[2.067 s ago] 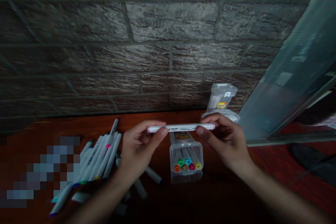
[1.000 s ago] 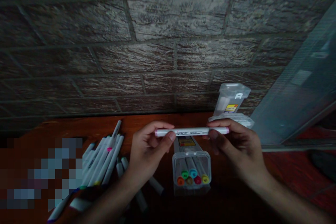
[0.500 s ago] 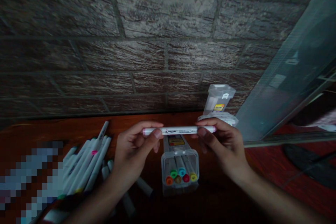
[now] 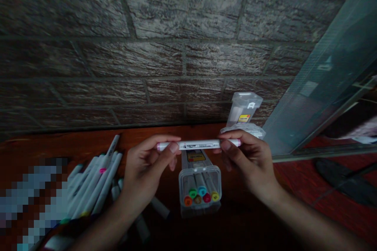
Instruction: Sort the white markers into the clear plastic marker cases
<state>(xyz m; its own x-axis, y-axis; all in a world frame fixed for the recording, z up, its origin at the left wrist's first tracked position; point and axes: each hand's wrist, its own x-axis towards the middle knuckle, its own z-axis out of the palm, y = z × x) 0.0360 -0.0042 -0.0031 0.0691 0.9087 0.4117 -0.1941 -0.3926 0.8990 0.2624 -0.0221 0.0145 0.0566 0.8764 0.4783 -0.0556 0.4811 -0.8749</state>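
Note:
A white marker with pink ends (image 4: pixel 198 145) is held level between my two hands, its printed side facing me. My left hand (image 4: pixel 150 162) pinches it near the left end with thumb and fingers. Near the right end, my right hand (image 4: pixel 250 160) grips it the same way. Below and behind the marker, a clear plastic case (image 4: pixel 218 176) lies on the table with its open end toward me. Several markers (image 4: pixel 202 191) are inside it, with orange, green, brown, blue, red and yellow ends showing.
Several loose white markers (image 4: pixel 94 184) lie heaped at the left of the wooden table (image 4: pixel 138 131). A few more lie under my left forearm. At the back right stands another clear case (image 4: pixel 244 110). A stone-block wall (image 4: pixel 182 59) rises behind, with a glass panel (image 4: pixel 303 82) at right.
Both hands still hold the marker in the same grip. The whole view has shifted slightly, so the hands, case and loose markers sit a little further left.

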